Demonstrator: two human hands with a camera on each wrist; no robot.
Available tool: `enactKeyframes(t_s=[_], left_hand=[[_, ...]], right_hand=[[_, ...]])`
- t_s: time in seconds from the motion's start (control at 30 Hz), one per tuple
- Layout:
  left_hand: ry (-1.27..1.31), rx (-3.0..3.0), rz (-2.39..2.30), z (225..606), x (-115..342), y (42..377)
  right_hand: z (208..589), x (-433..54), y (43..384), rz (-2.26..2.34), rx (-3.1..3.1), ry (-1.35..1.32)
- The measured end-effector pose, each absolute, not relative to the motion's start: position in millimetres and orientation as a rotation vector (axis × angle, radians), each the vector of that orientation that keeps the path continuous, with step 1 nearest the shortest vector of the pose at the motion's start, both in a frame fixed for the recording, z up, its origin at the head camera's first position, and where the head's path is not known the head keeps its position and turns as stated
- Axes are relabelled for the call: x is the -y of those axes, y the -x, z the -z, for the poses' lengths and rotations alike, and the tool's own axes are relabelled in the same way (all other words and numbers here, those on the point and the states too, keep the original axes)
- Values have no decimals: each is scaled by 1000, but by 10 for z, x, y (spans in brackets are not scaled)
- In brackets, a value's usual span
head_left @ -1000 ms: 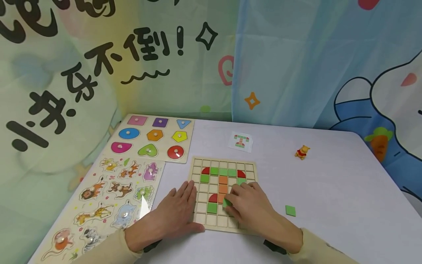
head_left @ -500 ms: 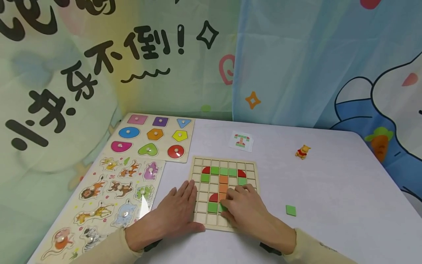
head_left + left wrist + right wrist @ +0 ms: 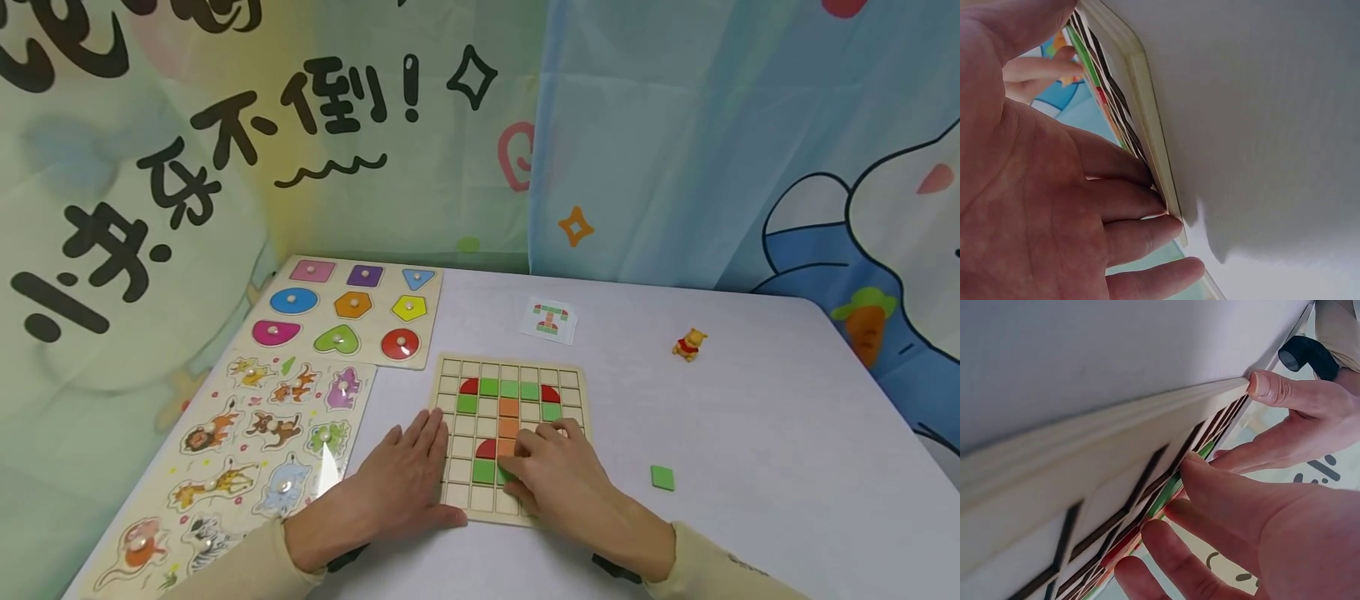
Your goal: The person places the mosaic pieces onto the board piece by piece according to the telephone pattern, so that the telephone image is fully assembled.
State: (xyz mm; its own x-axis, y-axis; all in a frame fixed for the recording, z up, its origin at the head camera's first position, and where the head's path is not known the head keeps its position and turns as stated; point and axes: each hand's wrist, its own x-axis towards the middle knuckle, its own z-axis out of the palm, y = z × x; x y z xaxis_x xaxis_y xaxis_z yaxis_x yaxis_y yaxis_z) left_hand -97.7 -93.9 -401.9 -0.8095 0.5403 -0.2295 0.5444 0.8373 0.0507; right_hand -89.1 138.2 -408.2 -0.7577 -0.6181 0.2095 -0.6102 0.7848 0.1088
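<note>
The left hand (image 3: 397, 483) lies flat, fingers straight, against the left edge of the wooden grid board (image 3: 457, 371) on the white tabletop (image 3: 750, 433). The right hand (image 3: 558, 475) rests on the board's lower rows, fingertips pressing what looks like a green tile (image 3: 504, 473), mostly hidden. A spare green square (image 3: 662, 477) lies just right of the board

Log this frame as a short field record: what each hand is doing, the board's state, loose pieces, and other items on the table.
left hand: flat, fingers straight, resting on the grid board's left edge
right hand: fingers pressing a green tile into a cell
grid board: wooden, partly filled with green, orange and red pieces
loose piece: green square on the table, right of the board
pattern card: beyond the board
others: shape puzzle, animal puzzle, bear figure
</note>
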Motion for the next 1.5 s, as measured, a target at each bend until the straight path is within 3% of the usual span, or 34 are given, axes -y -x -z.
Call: enactKeyframes(t_s=[0.33, 0.83, 1.5], left_hand=[[-838, -2777, 8, 4027, 923, 971], [-824, -2768, 32, 3984, 924, 970], [-835, -2769, 32, 3985, 919, 977]], right_hand=[[4031, -1639, 863, -38, 2783, -800], [4035, -2575, 737, -40, 2990, -348], [4153, -2846, 624, -44, 3083, -277]])
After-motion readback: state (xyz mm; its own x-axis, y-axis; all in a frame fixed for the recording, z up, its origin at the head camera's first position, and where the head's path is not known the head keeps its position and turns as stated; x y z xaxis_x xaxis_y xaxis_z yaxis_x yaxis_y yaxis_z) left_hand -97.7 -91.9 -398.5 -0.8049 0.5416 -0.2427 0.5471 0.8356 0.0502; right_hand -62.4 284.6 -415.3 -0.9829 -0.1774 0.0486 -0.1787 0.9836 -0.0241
